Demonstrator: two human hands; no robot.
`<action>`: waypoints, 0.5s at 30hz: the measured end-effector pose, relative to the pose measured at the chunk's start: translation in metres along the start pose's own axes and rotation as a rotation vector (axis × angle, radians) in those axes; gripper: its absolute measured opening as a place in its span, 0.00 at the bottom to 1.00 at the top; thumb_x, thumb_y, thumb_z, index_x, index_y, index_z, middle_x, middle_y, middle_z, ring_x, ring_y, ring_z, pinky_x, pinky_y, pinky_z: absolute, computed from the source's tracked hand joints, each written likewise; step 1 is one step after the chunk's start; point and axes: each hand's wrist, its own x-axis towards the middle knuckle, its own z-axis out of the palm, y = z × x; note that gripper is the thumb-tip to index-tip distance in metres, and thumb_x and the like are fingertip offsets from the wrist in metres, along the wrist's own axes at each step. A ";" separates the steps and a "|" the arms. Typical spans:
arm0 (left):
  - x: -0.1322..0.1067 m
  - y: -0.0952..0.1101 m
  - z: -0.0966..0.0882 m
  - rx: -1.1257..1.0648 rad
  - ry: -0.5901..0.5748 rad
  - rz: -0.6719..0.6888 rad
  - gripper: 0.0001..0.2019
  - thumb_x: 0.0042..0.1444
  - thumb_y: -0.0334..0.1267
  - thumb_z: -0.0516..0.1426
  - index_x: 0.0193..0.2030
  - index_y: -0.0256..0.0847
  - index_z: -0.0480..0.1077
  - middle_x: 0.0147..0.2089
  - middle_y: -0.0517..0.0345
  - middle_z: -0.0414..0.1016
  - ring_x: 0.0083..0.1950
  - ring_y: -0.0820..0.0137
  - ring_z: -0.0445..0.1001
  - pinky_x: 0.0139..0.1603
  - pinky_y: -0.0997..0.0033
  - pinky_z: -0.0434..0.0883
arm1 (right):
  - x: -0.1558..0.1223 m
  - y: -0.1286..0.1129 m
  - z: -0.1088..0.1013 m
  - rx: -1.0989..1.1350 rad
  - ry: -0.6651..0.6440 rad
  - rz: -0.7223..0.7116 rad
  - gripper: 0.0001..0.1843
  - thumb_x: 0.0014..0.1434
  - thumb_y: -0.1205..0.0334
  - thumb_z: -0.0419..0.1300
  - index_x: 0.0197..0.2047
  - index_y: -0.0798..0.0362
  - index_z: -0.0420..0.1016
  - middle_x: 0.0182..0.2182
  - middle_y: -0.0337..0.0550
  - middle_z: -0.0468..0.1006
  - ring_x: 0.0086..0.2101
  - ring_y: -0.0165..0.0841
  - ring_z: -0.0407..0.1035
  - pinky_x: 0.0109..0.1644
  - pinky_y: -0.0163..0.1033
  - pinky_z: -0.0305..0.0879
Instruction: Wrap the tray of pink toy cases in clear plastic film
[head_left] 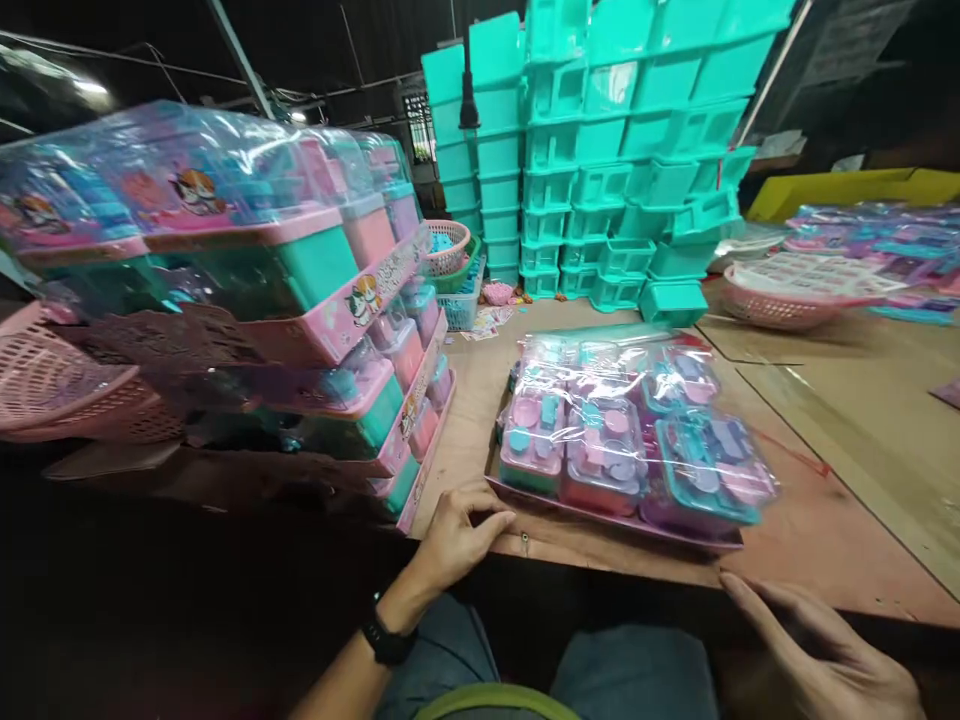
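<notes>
A flat toy set wrapped in clear plastic (626, 440) lies on the wooden table (847, 430) in front of me; it holds pink, teal and purple compartments of small pieces. My left hand (457, 535), a black watch on its wrist, rests at the table's front edge with fingertips touching the pack's near left corner. My right hand (814, 650) hovers below the table edge, just off the pack's near right corner, fingers spread and holding nothing.
A tall stack of wrapped toy packs (300, 300) stands on the left beside pink baskets (52, 385). Teal plastic bins (607, 160) are piled high at the back. A pink basket of cards (795, 295) and more packs (877, 235) sit far right.
</notes>
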 end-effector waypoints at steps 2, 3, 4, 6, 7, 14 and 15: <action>0.001 -0.001 0.002 0.030 0.020 0.020 0.11 0.60 0.37 0.61 0.28 0.38 0.82 0.30 0.53 0.79 0.35 0.67 0.75 0.39 0.69 0.68 | 0.005 -0.013 0.005 -0.024 0.026 -0.017 0.25 0.44 0.34 0.72 0.30 0.48 0.85 0.32 0.44 0.83 0.35 0.45 0.79 0.40 0.43 0.74; 0.002 -0.002 0.004 0.044 0.033 0.031 0.11 0.60 0.37 0.61 0.28 0.39 0.82 0.30 0.53 0.79 0.34 0.67 0.76 0.39 0.69 0.68 | 0.006 -0.017 0.008 -0.031 0.041 -0.029 0.26 0.44 0.32 0.71 0.29 0.48 0.85 0.32 0.44 0.83 0.35 0.44 0.78 0.41 0.43 0.73; 0.003 -0.003 0.005 0.058 0.045 0.039 0.11 0.61 0.37 0.61 0.29 0.39 0.82 0.30 0.52 0.80 0.35 0.67 0.76 0.39 0.69 0.68 | 0.008 -0.019 0.011 -0.035 0.057 -0.052 0.27 0.44 0.30 0.70 0.28 0.48 0.84 0.31 0.44 0.83 0.35 0.44 0.78 0.41 0.43 0.71; 0.004 -0.004 0.008 0.085 0.068 0.053 0.10 0.61 0.36 0.61 0.30 0.39 0.82 0.32 0.52 0.81 0.36 0.66 0.77 0.40 0.68 0.69 | 0.009 -0.018 0.015 -0.043 0.080 -0.100 0.29 0.47 0.28 0.68 0.29 0.48 0.84 0.31 0.44 0.82 0.35 0.43 0.77 0.40 0.43 0.70; 0.005 -0.005 0.010 0.102 0.080 0.060 0.10 0.61 0.35 0.61 0.30 0.38 0.82 0.32 0.51 0.82 0.37 0.65 0.78 0.41 0.68 0.69 | 0.009 -0.017 0.016 -0.050 0.076 -0.126 0.29 0.49 0.28 0.67 0.29 0.48 0.84 0.31 0.44 0.82 0.35 0.42 0.76 0.39 0.43 0.69; 0.006 -0.005 0.021 0.284 0.164 0.135 0.10 0.61 0.28 0.59 0.31 0.38 0.80 0.33 0.51 0.82 0.38 0.64 0.79 0.41 0.67 0.69 | 0.005 -0.014 0.017 -0.122 0.056 -0.297 0.22 0.60 0.38 0.65 0.33 0.49 0.83 0.32 0.43 0.82 0.35 0.38 0.74 0.34 0.40 0.65; 0.006 -0.004 0.022 0.310 0.176 0.146 0.10 0.61 0.27 0.59 0.31 0.38 0.80 0.33 0.51 0.81 0.38 0.64 0.78 0.40 0.68 0.69 | 0.005 -0.014 0.017 -0.138 0.063 -0.322 0.22 0.61 0.38 0.65 0.33 0.50 0.83 0.32 0.44 0.81 0.35 0.38 0.74 0.33 0.40 0.65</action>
